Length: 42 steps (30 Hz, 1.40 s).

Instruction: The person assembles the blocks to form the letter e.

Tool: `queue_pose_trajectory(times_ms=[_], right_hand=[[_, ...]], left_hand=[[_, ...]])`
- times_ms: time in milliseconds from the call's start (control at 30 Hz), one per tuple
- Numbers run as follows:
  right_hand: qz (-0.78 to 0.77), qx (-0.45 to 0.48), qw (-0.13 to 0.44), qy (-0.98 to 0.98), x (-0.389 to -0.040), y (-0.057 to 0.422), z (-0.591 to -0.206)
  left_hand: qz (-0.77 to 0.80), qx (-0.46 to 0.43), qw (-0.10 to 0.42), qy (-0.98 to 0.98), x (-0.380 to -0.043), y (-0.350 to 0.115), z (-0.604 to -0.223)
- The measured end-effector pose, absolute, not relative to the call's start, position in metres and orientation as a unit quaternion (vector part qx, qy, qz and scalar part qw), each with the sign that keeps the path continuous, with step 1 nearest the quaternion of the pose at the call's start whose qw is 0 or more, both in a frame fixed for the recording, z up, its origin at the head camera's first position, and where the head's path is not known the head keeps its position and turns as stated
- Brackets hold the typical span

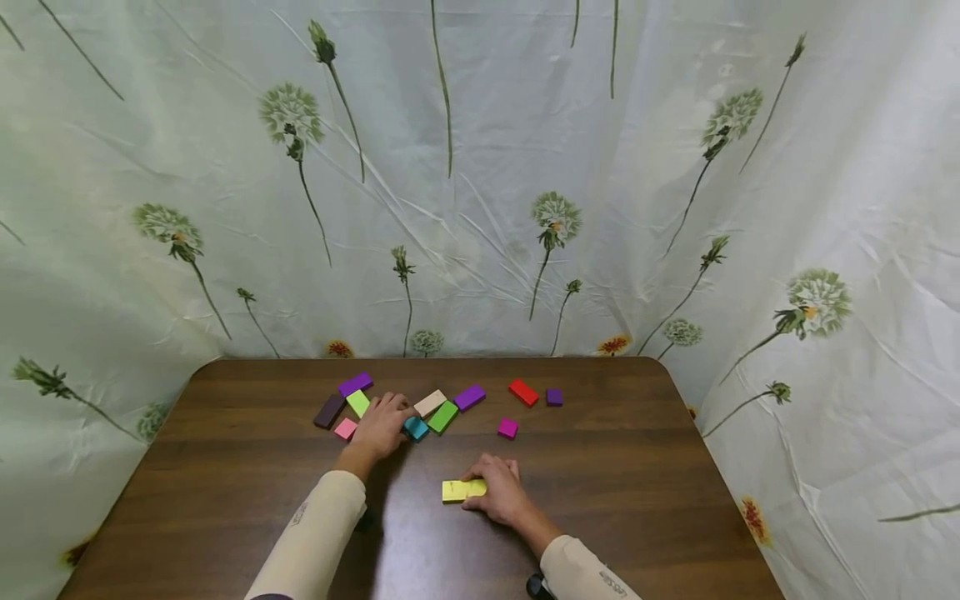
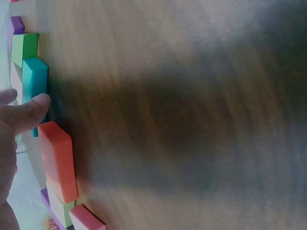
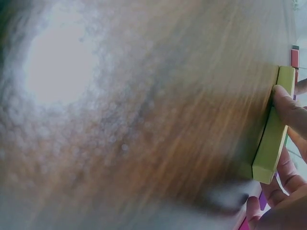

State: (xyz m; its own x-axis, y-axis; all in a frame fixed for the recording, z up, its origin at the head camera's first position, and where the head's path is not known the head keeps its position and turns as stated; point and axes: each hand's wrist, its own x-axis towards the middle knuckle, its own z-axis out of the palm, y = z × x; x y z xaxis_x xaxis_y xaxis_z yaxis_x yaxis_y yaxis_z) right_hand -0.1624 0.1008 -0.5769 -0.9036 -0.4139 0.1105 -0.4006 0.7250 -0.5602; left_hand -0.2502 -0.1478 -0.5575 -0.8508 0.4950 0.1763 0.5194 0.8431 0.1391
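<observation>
My left hand (image 1: pixel 381 427) is over the cluster of coloured blocks and pinches a teal block (image 1: pixel 416 429) between thumb and finger. In the left wrist view the thumb lies across the teal block (image 2: pixel 35 76), beside an orange block (image 2: pixel 58 160) that the hand hides from the head view. My right hand (image 1: pixel 501 490) grips one end of a long yellow block (image 1: pixel 453 492) nearer the front. In the right wrist view the thumb presses the side of the yellow block (image 3: pixel 271 143), which lies on or just above the table; I cannot tell which.
Around my left hand lie a dark block (image 1: pixel 329 411), a pink block (image 1: pixel 346 429), a lime block (image 1: pixel 357 403), a beige block (image 1: pixel 431 403) and a green block (image 1: pixel 442 417). Farther right are a red block (image 1: pixel 523 392) and a magenta block (image 1: pixel 507 428). A floral curtain (image 1: pixel 480 208) surrounds the wooden table (image 1: pixel 622 492).
</observation>
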Motion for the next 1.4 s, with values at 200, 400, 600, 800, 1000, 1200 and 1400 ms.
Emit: queue_pose_trajectory(times_ms=[200, 400, 600, 800, 1000, 1200, 1400], right_hand=[[-0.297, -0.217, 0.02, 0.93, -0.162, 0.1, -0.576], [-0.296, -0.208, 0.036, 0.931, -0.161, 0.097, -0.574], [-0.295, -0.206, 0.038, 0.932, -0.16, 0.097, -0.575], [-0.296, -0.213, 0.024, 0.931, -0.163, 0.099, -0.577], [-0.295, -0.215, 0.021, 0.931, -0.164, 0.102, -0.578], [-0.3, -0.212, 0.021, 0.93, -0.164, 0.102, -0.578], [-0.303, -0.211, 0.023, 0.929, -0.164, 0.101, -0.577]], left_hand=[[-0.08, -0.28, 0.045, -0.956, -0.254, -0.147, -0.557], [-0.058, -0.283, 0.038, -0.957, -0.256, -0.145, -0.556], [-0.02, -0.297, 0.045, -0.954, -0.256, -0.147, -0.555], [-0.028, -0.304, 0.039, -0.951, -0.256, -0.151, -0.547], [-0.104, -0.314, 0.05, -0.942, -0.247, -0.157, -0.542], [-0.129, -0.336, 0.08, -0.93, -0.227, -0.165, -0.538], [-0.15, -0.326, 0.07, -0.931, -0.2, -0.168, -0.54]])
